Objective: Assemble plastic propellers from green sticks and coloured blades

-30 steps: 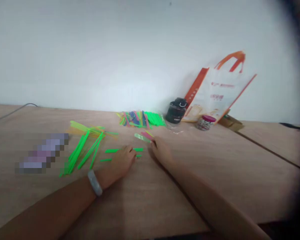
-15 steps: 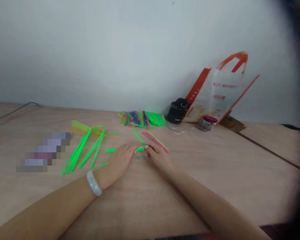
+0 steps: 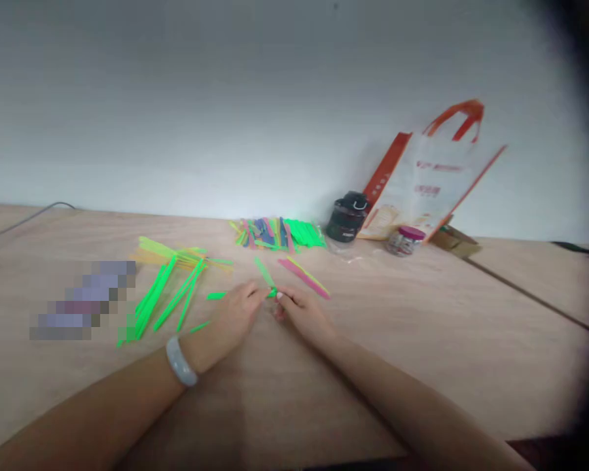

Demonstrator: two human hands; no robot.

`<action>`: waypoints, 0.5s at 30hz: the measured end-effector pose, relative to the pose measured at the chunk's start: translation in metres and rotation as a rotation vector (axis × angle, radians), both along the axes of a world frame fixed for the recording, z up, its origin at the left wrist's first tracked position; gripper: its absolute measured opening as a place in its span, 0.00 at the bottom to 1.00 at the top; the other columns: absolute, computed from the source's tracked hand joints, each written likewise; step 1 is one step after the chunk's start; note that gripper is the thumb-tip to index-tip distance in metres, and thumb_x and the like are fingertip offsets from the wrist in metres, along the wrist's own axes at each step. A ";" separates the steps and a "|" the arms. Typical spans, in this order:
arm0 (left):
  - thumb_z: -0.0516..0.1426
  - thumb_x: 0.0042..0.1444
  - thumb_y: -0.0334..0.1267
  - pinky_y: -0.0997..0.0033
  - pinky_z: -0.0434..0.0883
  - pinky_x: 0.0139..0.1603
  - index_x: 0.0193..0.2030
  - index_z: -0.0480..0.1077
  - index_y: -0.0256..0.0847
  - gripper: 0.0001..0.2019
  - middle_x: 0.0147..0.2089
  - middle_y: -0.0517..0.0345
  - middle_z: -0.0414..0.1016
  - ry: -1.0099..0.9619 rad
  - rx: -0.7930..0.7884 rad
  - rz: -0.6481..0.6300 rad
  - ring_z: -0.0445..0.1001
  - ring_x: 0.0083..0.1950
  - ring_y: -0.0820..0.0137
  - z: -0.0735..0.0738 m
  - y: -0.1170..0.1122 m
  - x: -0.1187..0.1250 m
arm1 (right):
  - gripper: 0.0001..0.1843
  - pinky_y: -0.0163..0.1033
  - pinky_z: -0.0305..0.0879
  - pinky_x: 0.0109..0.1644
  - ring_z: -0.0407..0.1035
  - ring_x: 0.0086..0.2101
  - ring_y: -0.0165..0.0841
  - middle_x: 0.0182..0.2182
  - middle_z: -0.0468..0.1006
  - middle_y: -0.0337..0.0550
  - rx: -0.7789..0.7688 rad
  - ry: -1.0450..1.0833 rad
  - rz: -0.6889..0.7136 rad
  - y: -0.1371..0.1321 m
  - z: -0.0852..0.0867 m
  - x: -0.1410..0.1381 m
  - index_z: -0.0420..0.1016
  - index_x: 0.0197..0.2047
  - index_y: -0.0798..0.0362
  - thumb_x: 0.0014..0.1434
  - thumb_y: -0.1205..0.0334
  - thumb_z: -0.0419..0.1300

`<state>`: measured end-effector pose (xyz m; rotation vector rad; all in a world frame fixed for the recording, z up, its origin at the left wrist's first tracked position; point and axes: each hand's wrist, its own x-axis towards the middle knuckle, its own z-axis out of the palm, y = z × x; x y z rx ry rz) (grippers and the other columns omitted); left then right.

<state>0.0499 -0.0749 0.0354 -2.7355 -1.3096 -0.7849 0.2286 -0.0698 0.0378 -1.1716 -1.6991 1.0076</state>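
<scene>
My left hand (image 3: pixel 235 317) lies palm-down at the table's middle, its fingertips at a neon green strip (image 3: pixel 273 294). My right hand (image 3: pixel 302 314) comes in from the other side, with thumb and fingers pinching the strip's end. A thin green stick (image 3: pixel 264 272) slants away from that spot. Close to my right hand lie a pink stick (image 3: pixel 302 278) and a yellow stick (image 3: pixel 314 278). Left of my hands is a loose heap of green sticks (image 3: pixel 169 294). A pale bangle (image 3: pixel 180 361) circles my left wrist.
A multicoloured bundle of sticks (image 3: pixel 275 234) lies at the back of the wooden table (image 3: pixel 422 327). Behind it stand a black jar (image 3: pixel 347 218), a pink-lidded jar (image 3: pixel 405 242) and an orange-trimmed white bag (image 3: pixel 422 183). A pixelated patch (image 3: pixel 83 301) hides something at left.
My right hand has shifted left, closer to my left hand. The slanted green stick has swung toward my hands, and the pink stick now lies apart from my right fingers.
</scene>
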 end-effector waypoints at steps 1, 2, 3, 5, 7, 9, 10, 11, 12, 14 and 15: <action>0.45 0.63 0.30 0.65 0.69 0.44 0.51 0.67 0.40 0.15 0.41 0.53 0.69 0.016 0.002 0.010 0.68 0.42 0.67 0.000 -0.001 0.000 | 0.15 0.35 0.65 0.28 0.66 0.23 0.30 0.20 0.70 0.36 0.031 -0.027 -0.002 -0.001 -0.001 0.000 0.75 0.43 0.50 0.58 0.60 0.50; 0.44 0.63 0.29 0.65 0.69 0.44 0.52 0.67 0.39 0.15 0.40 0.53 0.69 0.033 0.007 0.017 0.68 0.42 0.67 0.000 -0.002 0.000 | 0.15 0.35 0.65 0.28 0.66 0.23 0.30 0.21 0.70 0.36 0.062 -0.048 -0.003 -0.002 -0.001 -0.001 0.75 0.43 0.50 0.58 0.61 0.50; 0.44 0.62 0.28 0.65 0.69 0.44 0.52 0.67 0.39 0.16 0.40 0.52 0.69 0.049 0.013 0.022 0.68 0.42 0.66 0.000 -0.003 0.000 | 0.15 0.35 0.65 0.28 0.66 0.23 0.30 0.21 0.70 0.37 0.091 -0.064 -0.003 -0.003 -0.001 -0.001 0.75 0.44 0.49 0.59 0.61 0.49; 0.44 0.61 0.27 0.65 0.68 0.44 0.53 0.66 0.38 0.17 0.40 0.52 0.68 0.077 0.020 0.037 0.67 0.42 0.66 0.000 -0.005 0.001 | 0.16 0.36 0.66 0.29 0.66 0.24 0.31 0.22 0.70 0.38 0.143 -0.098 -0.005 -0.005 -0.001 -0.003 0.76 0.43 0.49 0.59 0.62 0.49; 0.45 0.61 0.26 0.66 0.68 0.44 0.53 0.66 0.37 0.17 0.39 0.52 0.68 0.105 0.016 0.046 0.67 0.42 0.66 0.001 -0.006 0.001 | 0.15 0.37 0.66 0.33 0.67 0.26 0.32 0.23 0.72 0.39 0.195 -0.145 -0.010 -0.007 0.000 -0.004 0.76 0.41 0.49 0.59 0.63 0.48; 0.45 0.60 0.25 0.67 0.68 0.43 0.54 0.66 0.38 0.18 0.40 0.52 0.68 0.118 0.015 0.065 0.67 0.42 0.66 0.002 -0.007 0.001 | 0.14 0.39 0.66 0.37 0.68 0.30 0.33 0.26 0.73 0.40 0.253 -0.186 -0.027 -0.008 0.001 -0.005 0.76 0.38 0.50 0.59 0.64 0.48; 0.45 0.60 0.25 0.67 0.68 0.43 0.54 0.65 0.38 0.18 0.40 0.53 0.68 0.124 0.016 0.072 0.67 0.42 0.66 0.002 -0.007 0.002 | 0.14 0.39 0.66 0.39 0.68 0.32 0.34 0.28 0.74 0.41 0.275 -0.200 -0.034 -0.009 0.001 -0.006 0.76 0.37 0.50 0.59 0.64 0.49; 0.45 0.60 0.25 0.67 0.68 0.43 0.54 0.66 0.39 0.18 0.40 0.53 0.68 0.129 0.014 0.070 0.67 0.42 0.66 0.002 -0.007 0.002 | 0.14 0.40 0.66 0.41 0.69 0.34 0.35 0.30 0.74 0.42 0.291 -0.208 -0.037 -0.009 0.002 -0.006 0.76 0.37 0.50 0.58 0.65 0.49; 0.45 0.60 0.26 0.67 0.68 0.43 0.53 0.66 0.39 0.18 0.40 0.53 0.68 0.132 0.011 0.068 0.67 0.41 0.66 0.003 -0.007 0.001 | 0.14 0.40 0.66 0.42 0.69 0.36 0.35 0.30 0.75 0.42 0.298 -0.210 -0.038 -0.010 0.002 -0.007 0.76 0.36 0.50 0.58 0.65 0.49; 0.44 0.60 0.25 0.67 0.68 0.42 0.52 0.66 0.38 0.17 0.39 0.53 0.68 0.131 0.011 0.068 0.67 0.41 0.66 0.002 -0.007 0.001 | 0.14 0.40 0.66 0.42 0.69 0.36 0.35 0.30 0.74 0.42 0.291 -0.207 -0.030 -0.010 0.003 -0.007 0.76 0.36 0.50 0.58 0.65 0.48; 0.45 0.60 0.25 0.67 0.68 0.42 0.52 0.66 0.38 0.17 0.39 0.52 0.68 0.129 0.013 0.063 0.67 0.41 0.66 0.002 -0.007 0.001 | 0.14 0.40 0.66 0.41 0.69 0.36 0.35 0.30 0.74 0.42 0.286 -0.207 -0.025 -0.011 0.003 -0.007 0.75 0.37 0.50 0.58 0.66 0.48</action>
